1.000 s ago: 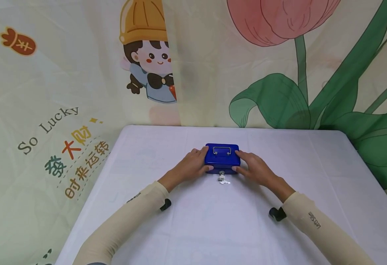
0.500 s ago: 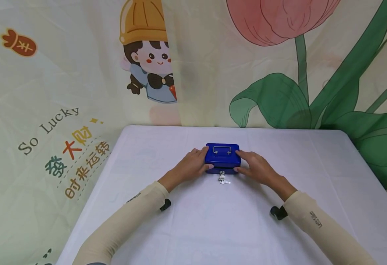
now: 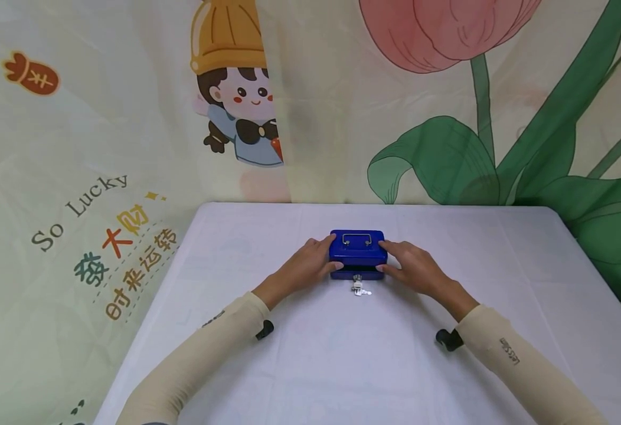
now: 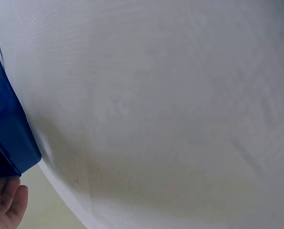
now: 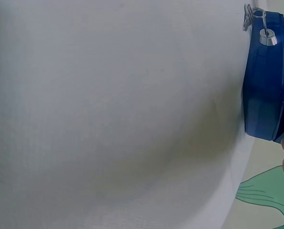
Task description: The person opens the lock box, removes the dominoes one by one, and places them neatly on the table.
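A blue metal cash box [image 3: 357, 251] with a wire handle [image 3: 356, 239] on its lid sits toward the far side of the table. A dark gap shows along the front between the lid and the base. My left hand [image 3: 309, 262] grips the lid at its left end, thumb at the front corner and fingers farther back. At the opposite end my right hand [image 3: 415, 268] holds the lid the same way. Keys [image 3: 361, 290] hang from the front lock [image 5: 268, 37]. In the left wrist view, fingertips [image 4: 18, 202] touch the box's edge; its interior is hidden.
A white cloth [image 3: 332, 366] covers the table. Behind the far edge hangs a printed backdrop [image 3: 321, 118] with a cartoon figure and a large tulip. Small black cameras [image 3: 450, 340] are worn under both sleeved wrists.
The lid's front edge has risen off the base, and the dark gap has widened. Both thumbs have moved up slightly with it, while the base and keys stay put.
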A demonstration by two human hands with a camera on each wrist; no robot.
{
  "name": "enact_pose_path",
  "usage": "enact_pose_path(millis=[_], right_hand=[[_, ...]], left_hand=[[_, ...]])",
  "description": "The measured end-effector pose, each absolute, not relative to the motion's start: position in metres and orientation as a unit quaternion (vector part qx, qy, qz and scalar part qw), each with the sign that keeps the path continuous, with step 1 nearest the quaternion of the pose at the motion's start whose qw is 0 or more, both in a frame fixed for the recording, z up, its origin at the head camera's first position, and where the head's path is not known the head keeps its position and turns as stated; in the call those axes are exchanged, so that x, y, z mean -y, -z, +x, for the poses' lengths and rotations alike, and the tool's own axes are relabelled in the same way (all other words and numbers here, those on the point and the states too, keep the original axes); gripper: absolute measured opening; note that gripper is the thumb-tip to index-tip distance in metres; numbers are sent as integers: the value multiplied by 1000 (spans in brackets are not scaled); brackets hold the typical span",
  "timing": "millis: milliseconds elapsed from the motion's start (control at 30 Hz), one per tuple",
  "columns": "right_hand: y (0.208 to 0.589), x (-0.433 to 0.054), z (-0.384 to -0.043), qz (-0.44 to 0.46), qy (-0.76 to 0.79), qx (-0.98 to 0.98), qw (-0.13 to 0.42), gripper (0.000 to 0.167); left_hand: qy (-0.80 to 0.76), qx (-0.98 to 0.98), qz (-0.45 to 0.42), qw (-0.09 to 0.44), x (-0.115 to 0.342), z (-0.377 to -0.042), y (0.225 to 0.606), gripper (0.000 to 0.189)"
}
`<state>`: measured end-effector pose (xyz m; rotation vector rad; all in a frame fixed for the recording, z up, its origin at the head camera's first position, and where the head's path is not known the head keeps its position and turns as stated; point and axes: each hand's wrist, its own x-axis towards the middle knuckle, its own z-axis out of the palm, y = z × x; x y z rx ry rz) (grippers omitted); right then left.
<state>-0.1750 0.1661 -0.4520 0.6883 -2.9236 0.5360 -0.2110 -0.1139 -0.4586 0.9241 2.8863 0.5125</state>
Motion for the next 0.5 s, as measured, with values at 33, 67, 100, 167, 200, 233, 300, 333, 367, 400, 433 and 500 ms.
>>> enact_pose_path(millis=[33,67,100,167,200,233,300,333,367,400,433,500], right_hand=[[452,-166,-175,227,-175,957,47,65],[452,-166,-175,227,-174,957,48,64],[452,-166,-174,228,-173,957,48,64],[452,-166,-174,228,-170,957,50,63],[451,-166,-174,228,-169,957,52,63],[451,-166,-174,227,-168,958,53,62],[451,-166,-174,228,-167,958,57,61],[450,-166,-174,229,-166,957,59,61],[450,-167,-174,229,-166,957,61,61],[450,-167,-174,229,-166,957,62,60],[449,-167,-174,229,-166,957,64,60],[449,-167,-174,228,-165,957,67,60]], left_hand=[[-167,-938,300,35,114,-211,459,77],[-168,-938,301,36,114,-211,460,77],[-170,-938,301,37,115,-210,460,77],[-174,-937,299,41,115,-210,460,78],[-178,-937,297,43,115,-210,460,78],[-180,-937,295,46,115,-209,460,78],[-184,-937,291,50,116,-209,460,78],[-183,-938,290,51,116,-209,460,77],[-183,-938,290,51,116,-209,460,75],[-183,-938,290,50,116,-209,460,74],[-180,-938,291,50,116,-209,460,73],[-179,-938,292,47,116,-210,459,71]])
